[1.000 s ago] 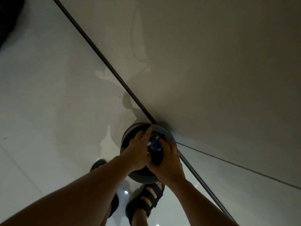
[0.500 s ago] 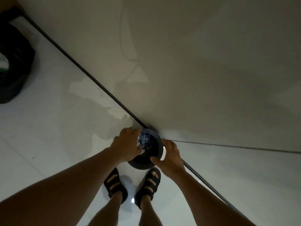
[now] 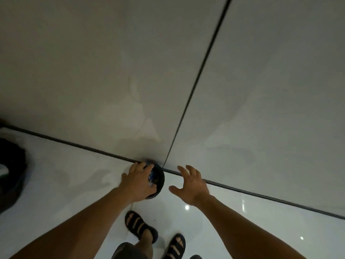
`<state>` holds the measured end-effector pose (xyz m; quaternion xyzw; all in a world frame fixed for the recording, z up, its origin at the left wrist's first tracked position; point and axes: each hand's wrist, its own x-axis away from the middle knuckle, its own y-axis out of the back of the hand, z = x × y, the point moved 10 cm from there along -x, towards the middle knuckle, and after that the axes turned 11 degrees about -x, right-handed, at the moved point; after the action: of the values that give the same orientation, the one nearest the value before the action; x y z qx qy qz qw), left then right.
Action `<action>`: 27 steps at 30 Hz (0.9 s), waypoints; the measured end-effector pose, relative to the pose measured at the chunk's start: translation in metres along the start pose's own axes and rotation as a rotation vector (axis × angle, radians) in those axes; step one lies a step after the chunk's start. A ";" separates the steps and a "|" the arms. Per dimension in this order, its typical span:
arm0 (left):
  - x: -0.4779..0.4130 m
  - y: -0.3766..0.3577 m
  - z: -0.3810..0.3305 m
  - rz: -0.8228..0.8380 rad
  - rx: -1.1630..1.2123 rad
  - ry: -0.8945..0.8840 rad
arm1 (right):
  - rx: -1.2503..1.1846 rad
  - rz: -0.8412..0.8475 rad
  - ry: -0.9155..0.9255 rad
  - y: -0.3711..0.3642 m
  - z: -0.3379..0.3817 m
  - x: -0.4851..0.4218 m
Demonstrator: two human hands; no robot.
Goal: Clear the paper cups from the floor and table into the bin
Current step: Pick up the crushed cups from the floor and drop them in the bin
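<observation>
I was at the dropping-in step: my left hand (image 3: 138, 181) reached over the mouth of the small round dark bin (image 3: 161, 181), fingers and thumb bent about a blue-and-white patterned paper cup (image 3: 151, 177) inside the bin's rim, though I could not tell whether it gripped or only pressed. My right hand (image 3: 190, 186) hung just right of the bin, spread wide and holding nothing. The next move, I judged, was to let the crumpled-looking cup go and seek others away from the bin.

No readable text, label, brand, number or sign anywhere
</observation>
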<state>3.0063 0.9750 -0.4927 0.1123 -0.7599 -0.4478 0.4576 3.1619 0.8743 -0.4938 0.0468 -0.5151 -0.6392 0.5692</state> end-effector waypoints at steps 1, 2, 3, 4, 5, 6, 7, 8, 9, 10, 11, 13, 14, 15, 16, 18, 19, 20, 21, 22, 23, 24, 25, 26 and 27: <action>0.010 -0.001 -0.014 0.011 -0.029 -0.010 | -0.001 -0.019 -0.017 0.009 -0.010 0.016; 0.019 0.000 -0.029 0.018 -0.058 -0.027 | -0.008 -0.040 -0.035 0.017 -0.021 0.031; 0.026 0.001 -0.045 0.018 -0.088 -0.051 | -0.016 -0.062 -0.054 0.025 -0.031 0.046; 0.032 0.003 -0.064 0.013 -0.120 -0.082 | -0.031 -0.082 -0.078 0.033 -0.043 0.061; 0.037 0.004 -0.083 0.005 -0.152 -0.120 | -0.051 -0.103 -0.108 0.039 -0.056 0.077; 0.042 0.006 -0.102 -0.001 -0.185 -0.163 | -0.072 -0.121 -0.142 0.043 -0.070 0.091; 0.046 0.007 -0.121 -0.005 -0.216 -0.209 | -0.093 -0.138 -0.179 0.046 -0.083 0.106; 0.051 0.008 -0.139 -0.006 -0.243 -0.252 | -0.117 -0.156 -0.217 0.048 -0.095 0.121; 0.054 0.009 -0.156 -0.008 -0.268 -0.292 | -0.143 -0.180 -0.253 0.049 -0.107 0.135; 0.057 0.012 -0.172 -0.012 -0.298 -0.331 | -0.165 -0.208 -0.285 0.051 -0.116 0.148; 0.060 0.015 -0.187 -0.018 -0.337 -0.372 | -0.184 -0.239 -0.316 0.054 -0.124 0.160; 0.067 0.021 -0.216 -0.040 -0.417 -0.454 | -0.225 -0.312 -0.385 0.058 -0.136 0.185; 0.071 0.025 -0.229 -0.050 -0.446 -0.494 | -0.252 -0.352 -0.423 0.060 -0.140 0.198; 0.075 0.028 -0.241 -0.056 -0.467 -0.533 | -0.286 -0.390 -0.461 0.060 -0.143 0.211; 0.080 0.031 -0.253 -0.060 -0.485 -0.570 | -0.320 -0.424 -0.495 0.060 -0.144 0.223; 0.090 0.035 -0.272 -0.081 -0.525 -0.644 | -0.365 -0.481 -0.551 0.057 -0.143 0.246; 0.097 0.037 -0.281 -0.097 -0.543 -0.680 | -0.380 -0.508 -0.575 0.055 -0.142 0.258; 0.103 0.037 -0.290 -0.112 -0.561 -0.716 | -0.398 -0.537 -0.599 0.053 -0.142 0.269; 0.110 0.036 -0.298 -0.120 -0.583 -0.752 | -0.420 -0.570 -0.624 0.050 -0.142 0.281; 0.116 0.033 -0.305 -0.120 -0.609 -0.786 | -0.442 -0.603 -0.649 0.046 -0.142 0.294; 0.122 0.028 -0.312 -0.114 -0.630 -0.816 | -0.460 -0.629 -0.675 0.041 -0.142 0.307; 0.128 0.021 -0.319 -0.106 -0.645 -0.842 | -0.477 -0.646 -0.704 0.035 -0.144 0.321; 0.136 0.013 -0.326 -0.096 -0.655 -0.868 | -0.496 -0.657 -0.737 0.026 -0.147 0.335; 0.145 0.004 -0.333 -0.081 -0.665 -0.896 | -0.517 -0.667 -0.775 0.018 -0.151 0.350; 0.155 -0.007 -0.340 -0.065 -0.677 -0.926 | -0.539 -0.678 -0.814 0.009 -0.156 0.366</action>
<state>3.1889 0.6849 -0.3448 -0.2251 -0.6917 -0.6823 0.0735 3.1415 0.4976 -0.3671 -0.1860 -0.4678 -0.8601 0.0818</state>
